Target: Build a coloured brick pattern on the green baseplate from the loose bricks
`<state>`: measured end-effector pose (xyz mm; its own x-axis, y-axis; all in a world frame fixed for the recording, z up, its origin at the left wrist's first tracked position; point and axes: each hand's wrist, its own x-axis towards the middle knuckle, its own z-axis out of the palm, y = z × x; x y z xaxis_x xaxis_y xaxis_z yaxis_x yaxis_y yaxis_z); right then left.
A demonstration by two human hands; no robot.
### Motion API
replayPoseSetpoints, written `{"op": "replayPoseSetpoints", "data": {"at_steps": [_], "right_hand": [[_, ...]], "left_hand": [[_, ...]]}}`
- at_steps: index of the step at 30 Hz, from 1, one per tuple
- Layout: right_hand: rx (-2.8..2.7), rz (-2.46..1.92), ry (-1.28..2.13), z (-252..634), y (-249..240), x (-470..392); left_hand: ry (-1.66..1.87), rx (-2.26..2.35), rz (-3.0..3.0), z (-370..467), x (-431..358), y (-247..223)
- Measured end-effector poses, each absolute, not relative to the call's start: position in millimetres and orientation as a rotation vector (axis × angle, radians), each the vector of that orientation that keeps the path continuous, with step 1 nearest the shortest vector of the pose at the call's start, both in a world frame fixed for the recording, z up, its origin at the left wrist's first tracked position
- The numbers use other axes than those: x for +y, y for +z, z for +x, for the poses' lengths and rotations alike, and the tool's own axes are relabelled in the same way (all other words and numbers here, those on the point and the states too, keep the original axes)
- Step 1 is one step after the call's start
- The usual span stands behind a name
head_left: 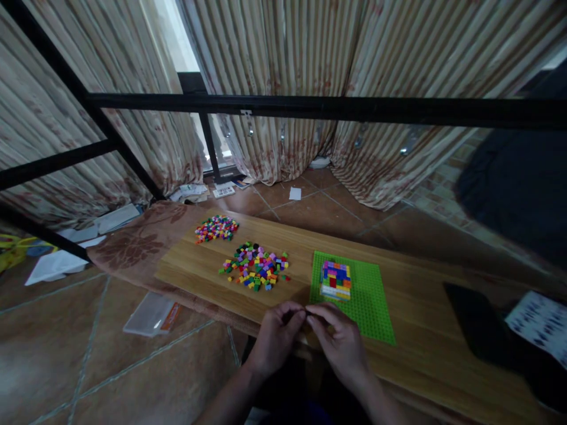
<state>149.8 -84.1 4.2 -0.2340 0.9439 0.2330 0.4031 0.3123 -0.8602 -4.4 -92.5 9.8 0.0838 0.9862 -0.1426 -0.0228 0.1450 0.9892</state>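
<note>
Foremost, partly hidden: whatever may sit between our fingertips, too small and dark for us to identify. Left hand (278, 332), right hand (340, 337): each grip pinched closed, the fingertips meeting before the green baseplate (372, 298). Upon the baseplate, toward its left side: one multicoloured brick block (335, 280). To the left, on the wooden table (301, 248): two piles of loose bricks, nearer (256, 267) and farther (217, 228). Patterned sheet (539, 323): cut off at right, its marks unreadable to us. Clear folder (149, 314), on the floor: orange strip, lettering illegible.
</note>
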Motion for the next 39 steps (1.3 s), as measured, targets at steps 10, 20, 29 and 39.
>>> {"op": "replayPoseSetpoints", "data": {"at_steps": [10,20,29,39], "right_hand": [[-1.721,-1.353,0.781,177,10,-75],[-1.713,-1.35,0.629,188,16,-56],[-1.821,-1.443,0.433,192,12,-48],[-1.765,-1.523,0.359,202,14,-38]], "left_hand": [[1.043,1.196,1.319,26,-72,9],[1.144,1.14,1.218,37,-56,0],[1.142,1.209,1.281,34,-50,-8],[1.104,1.294,1.351,31,-40,-8]]}}
